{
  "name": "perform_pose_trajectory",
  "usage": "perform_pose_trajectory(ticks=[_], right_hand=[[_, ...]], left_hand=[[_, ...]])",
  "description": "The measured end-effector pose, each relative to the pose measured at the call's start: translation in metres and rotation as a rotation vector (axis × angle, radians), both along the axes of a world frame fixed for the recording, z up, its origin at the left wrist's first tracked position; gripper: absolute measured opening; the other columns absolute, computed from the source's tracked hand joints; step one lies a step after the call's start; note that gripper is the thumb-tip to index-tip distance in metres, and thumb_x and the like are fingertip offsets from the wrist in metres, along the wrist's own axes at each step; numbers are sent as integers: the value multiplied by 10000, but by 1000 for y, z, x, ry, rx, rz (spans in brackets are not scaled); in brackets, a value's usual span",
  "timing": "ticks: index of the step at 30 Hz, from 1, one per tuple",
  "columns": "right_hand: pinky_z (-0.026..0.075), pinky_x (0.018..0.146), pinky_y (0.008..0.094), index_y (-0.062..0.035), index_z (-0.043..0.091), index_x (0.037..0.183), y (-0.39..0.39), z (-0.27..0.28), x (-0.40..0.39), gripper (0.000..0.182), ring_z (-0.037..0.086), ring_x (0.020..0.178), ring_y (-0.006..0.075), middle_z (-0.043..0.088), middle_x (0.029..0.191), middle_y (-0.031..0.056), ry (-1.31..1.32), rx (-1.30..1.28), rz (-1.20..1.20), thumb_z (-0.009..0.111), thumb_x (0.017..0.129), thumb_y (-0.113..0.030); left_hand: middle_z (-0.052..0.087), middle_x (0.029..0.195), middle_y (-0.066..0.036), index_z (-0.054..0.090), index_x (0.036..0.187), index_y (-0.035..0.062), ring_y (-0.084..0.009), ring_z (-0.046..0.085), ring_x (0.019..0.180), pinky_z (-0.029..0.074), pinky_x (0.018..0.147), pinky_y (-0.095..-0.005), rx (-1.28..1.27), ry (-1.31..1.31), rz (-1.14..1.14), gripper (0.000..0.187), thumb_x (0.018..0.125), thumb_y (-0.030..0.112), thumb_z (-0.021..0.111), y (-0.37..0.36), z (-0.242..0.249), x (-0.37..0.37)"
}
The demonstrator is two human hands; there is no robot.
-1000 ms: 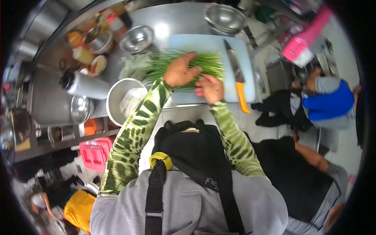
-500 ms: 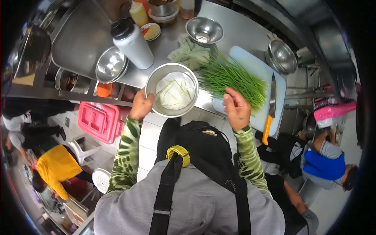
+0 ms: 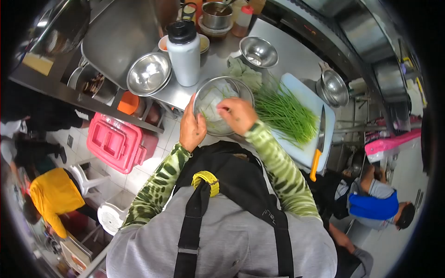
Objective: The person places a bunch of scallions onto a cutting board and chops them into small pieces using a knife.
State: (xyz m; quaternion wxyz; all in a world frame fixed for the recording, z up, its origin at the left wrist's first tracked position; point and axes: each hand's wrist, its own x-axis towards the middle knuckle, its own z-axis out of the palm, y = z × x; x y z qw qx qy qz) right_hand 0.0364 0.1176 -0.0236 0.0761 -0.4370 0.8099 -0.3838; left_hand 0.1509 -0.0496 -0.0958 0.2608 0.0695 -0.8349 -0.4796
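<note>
Left hand: one (image 3: 192, 127), curved around the side of the pot, thumb at the front, fingers behind the wall, grasping it.
Right hand: one (image 3: 235, 116), over the pot's mouth, fingers curled in and thumb drawn near the fingertips; whether a strand is pinched between them, I cannot tell.
Metal pot: one (image 3: 241, 86), tilted in the left hand's grasp in front of the counter edge, left of the chives; inside lie white material (image 3: 213, 99) and a few thin green strands, too fine to count.
Chives: one loose heap (image 3: 289, 116) of many long stalks, lying partly on the board and spilling past its left side toward the cloth.
Cutting board: one (image 3: 296, 85), pale blue-white, set slantwise.
Knife: one (image 3: 317, 158), orange-handled, flat along the board's right side, beyond the chives.
Cloth: one (image 3: 245, 74), greenish-grey, crumpled, just behind the pot.
Steel bowls: a nested stack (image 3: 147, 73) at left, a small single one (image 3: 258, 52) behind the cloth.
Flask: one (image 3: 185, 62), white, black-lidded, upright.
Saucepan: one (image 3: 217, 17), at the back, beside one red-capped bottle (image 3: 243, 22).
Pink lidded bin: one (image 3: 116, 141), on the floor at left.
</note>
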Motion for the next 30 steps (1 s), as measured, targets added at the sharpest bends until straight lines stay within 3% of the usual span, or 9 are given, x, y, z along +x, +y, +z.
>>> perform_pose_trajectory(ticks=[5, 8, 14, 19, 23, 25, 26, 29, 30], right_hand=[[527, 769, 480, -23, 714, 914, -60, -74, 6, 241, 684, 861, 387, 715, 859, 193, -126, 304, -160, 650, 867, -250], [533, 796, 491, -27, 723, 926, -51, -62, 7, 210, 688, 892, 397, 720, 894, 193, -103, 395, -146, 633, 865, -207], [552, 807, 486, -18, 727, 964, 7, -4, -3, 218, 697, 877, 413, 719, 904, 221, -65, 89, -241, 601, 886, -176], [558, 722, 431, -6, 700, 995, 9, -10, -4, 183, 704, 744, 346, 711, 823, 189, -191, -133, -371, 635, 890, -142], [528, 533, 304, -4, 652, 1072, 25, -15, 0, 168, 658, 622, 141, 696, 826, 101, -689, -329, -415, 630, 931, -94], [515, 496, 267, -10, 641, 1084, 34, -16, 1, 155, 639, 605, 108, 691, 851, 82, -934, -480, -394, 629, 955, -96], [528, 507, 248, -10, 634, 1085, 35, -12, 2, 172, 625, 586, 115, 689, 880, 79, -1021, -535, -403, 651, 978, -144], [525, 502, 253, 4, 638, 1094, 38, -9, 1, 243, 623, 580, 119, 677, 856, 73, -1145, -609, -431, 684, 979, -206], [519, 519, 253, 1, 649, 1159, 39, -10, 0, 276, 619, 594, 114, 686, 859, 77, -1129, -552, -416, 602, 1031, -239]], left_hand=[[463, 1447, -338, 297, 1532, -75, -480, 490, 1327, 399, 1126, -471, -73, -6, -66, 654, 914, 21, 490, 1, 5, 6], [461, 1444, -342, 286, 1530, -89, -491, 498, 1307, 402, 1120, -477, -156, 29, -81, 667, 906, 22, 495, -2, 10, 0], [536, 1372, -333, 332, 1505, -87, -479, 549, 1251, 431, 1078, -470, -28, -14, -74, 647, 898, 56, 505, -11, 6, 0], [598, 1315, -289, 380, 1486, -38, -419, 606, 1198, 456, 1044, -447, 439, -332, -99, 605, 936, 140, 558, -15, 24, -8], [636, 1200, -246, 517, 1370, 10, -383, 654, 1064, 542, 871, -449, -145, -88, 82, 480, 954, 219, 634, -35, 10, -10], [646, 1134, -222, 598, 1270, 21, -376, 664, 1010, 554, 808, -452, -247, 33, 78, 379, 950, 220, 643, -40, 66, -18], [660, 980, -194, 675, 1071, 5, -378, 670, 930, 548, 778, -460, -169, 20, -8, 222, 921, 168, 661, -40, 80, -29], [698, 939, -207, 708, 987, -18, -376, 703, 910, 566, 757, -466, -592, -176, -485, 205, 838, 123, 723, -56, 63, -80], [711, 961, -202, 716, 996, -18, -368, 713, 929, 575, 761, -470, -715, -371, -524, 206, 829, 103, 716, -51, 61, -94]])
